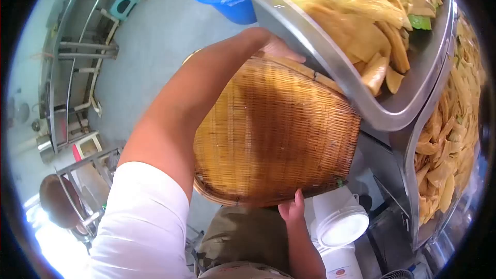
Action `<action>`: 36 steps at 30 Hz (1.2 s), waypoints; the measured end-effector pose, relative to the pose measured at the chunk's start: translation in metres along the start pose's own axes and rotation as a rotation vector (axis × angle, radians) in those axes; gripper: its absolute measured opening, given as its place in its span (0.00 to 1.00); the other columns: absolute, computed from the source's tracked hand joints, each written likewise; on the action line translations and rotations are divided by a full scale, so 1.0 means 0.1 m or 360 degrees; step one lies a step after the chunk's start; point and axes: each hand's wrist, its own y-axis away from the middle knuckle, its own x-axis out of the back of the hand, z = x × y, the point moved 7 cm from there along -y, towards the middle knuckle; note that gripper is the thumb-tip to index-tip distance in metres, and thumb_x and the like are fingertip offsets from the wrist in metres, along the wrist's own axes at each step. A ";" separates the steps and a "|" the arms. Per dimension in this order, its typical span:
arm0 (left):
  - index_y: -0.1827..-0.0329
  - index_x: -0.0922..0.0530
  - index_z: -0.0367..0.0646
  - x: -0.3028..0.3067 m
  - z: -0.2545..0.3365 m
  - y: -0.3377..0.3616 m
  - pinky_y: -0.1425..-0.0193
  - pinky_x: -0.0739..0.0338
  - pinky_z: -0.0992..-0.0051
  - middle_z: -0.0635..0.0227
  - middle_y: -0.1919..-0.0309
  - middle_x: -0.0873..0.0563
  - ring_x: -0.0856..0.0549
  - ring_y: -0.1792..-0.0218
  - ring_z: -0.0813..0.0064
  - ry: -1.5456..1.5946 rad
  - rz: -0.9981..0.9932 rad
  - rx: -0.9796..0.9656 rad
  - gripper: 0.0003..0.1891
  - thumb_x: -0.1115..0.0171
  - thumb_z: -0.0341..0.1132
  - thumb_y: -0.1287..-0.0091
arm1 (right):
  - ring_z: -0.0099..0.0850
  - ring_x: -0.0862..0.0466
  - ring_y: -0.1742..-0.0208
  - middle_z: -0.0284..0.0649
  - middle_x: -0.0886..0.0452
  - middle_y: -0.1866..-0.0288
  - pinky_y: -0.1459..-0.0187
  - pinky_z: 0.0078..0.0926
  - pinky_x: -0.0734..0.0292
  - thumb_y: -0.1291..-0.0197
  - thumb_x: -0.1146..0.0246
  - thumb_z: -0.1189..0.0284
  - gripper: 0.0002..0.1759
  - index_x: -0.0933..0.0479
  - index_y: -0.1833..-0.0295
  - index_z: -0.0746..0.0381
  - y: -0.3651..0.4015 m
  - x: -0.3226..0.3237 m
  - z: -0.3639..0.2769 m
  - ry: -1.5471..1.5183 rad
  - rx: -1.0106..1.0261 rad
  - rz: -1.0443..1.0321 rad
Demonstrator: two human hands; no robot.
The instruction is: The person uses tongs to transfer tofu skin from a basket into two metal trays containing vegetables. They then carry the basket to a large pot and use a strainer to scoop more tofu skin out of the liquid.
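A woven bamboo basket (279,129) is held between my two hands, its brown wickerwork turned up toward me. My left hand (279,49) reaches across it and is closed on the far rim, with most of its fingers hidden. On the near rim, my right hand (293,207) grips from below; its thumb shows and the other fingers are mostly out of sight. Right beside the basket is the corner of a metal tray (330,46) heaped with yellow-brown leafy strips (351,20).
A second metal tray (408,175) with similar strips stands at the right. White lidded buckets (341,227) are below the basket. A blue bin (230,8) stands on the grey floor at the top. Metal racks (67,67) and a turquoise stool (124,5) line the left.
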 end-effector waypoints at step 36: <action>0.29 0.29 0.44 -2.95 2.55 4.60 0.34 0.27 0.58 0.59 0.33 0.24 0.22 0.37 0.63 0.3149 0.1413 0.0246 0.44 0.36 0.68 0.41 | 0.42 0.26 0.33 0.45 0.28 0.30 0.32 0.46 0.30 0.32 0.49 0.40 0.40 0.35 0.28 0.60 0.68 -3.84 -2.53 0.2434 -0.1432 -0.0687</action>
